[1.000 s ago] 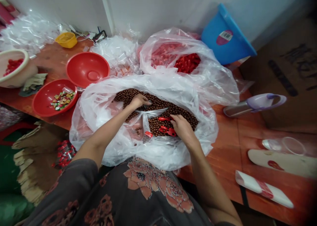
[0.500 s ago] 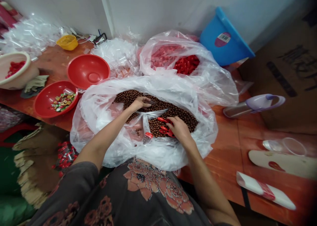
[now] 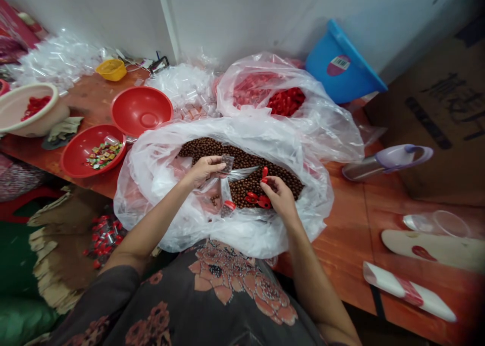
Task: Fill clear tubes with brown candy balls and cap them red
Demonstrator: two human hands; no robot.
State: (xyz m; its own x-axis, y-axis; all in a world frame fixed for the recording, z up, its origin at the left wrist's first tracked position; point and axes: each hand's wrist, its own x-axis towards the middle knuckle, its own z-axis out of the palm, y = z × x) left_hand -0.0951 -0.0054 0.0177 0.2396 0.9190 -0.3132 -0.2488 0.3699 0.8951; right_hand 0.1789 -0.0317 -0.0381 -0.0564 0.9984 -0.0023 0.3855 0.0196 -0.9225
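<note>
A large clear plastic bag (image 3: 159,164) lies open in front of me, full of small brown balls (image 3: 212,146). My left hand (image 3: 202,168) is lifted over them, pinching a small clear tube (image 3: 228,163) filled with brown balls. My right hand (image 3: 279,195) hovers over the balls and pinches a red cap (image 3: 264,173) between thumb and fingers. Two more red caps (image 3: 256,199) lie on the balls by that hand. A capped tube (image 3: 226,208) rests in the bag's fold.
Behind stands a second bag of red caps (image 3: 286,99) and a heap of clear tubes (image 3: 182,83). Red bowls (image 3: 141,111), one holding wrapped sweets (image 3: 102,153), sit at left. A blue tub (image 3: 341,63), a purple scoop (image 3: 390,160) and white sleeves (image 3: 409,291) lie right.
My left hand rose out of the brown balls with a filled clear tube. My right hand picked a red cap off the balls and lifted it toward the tube.
</note>
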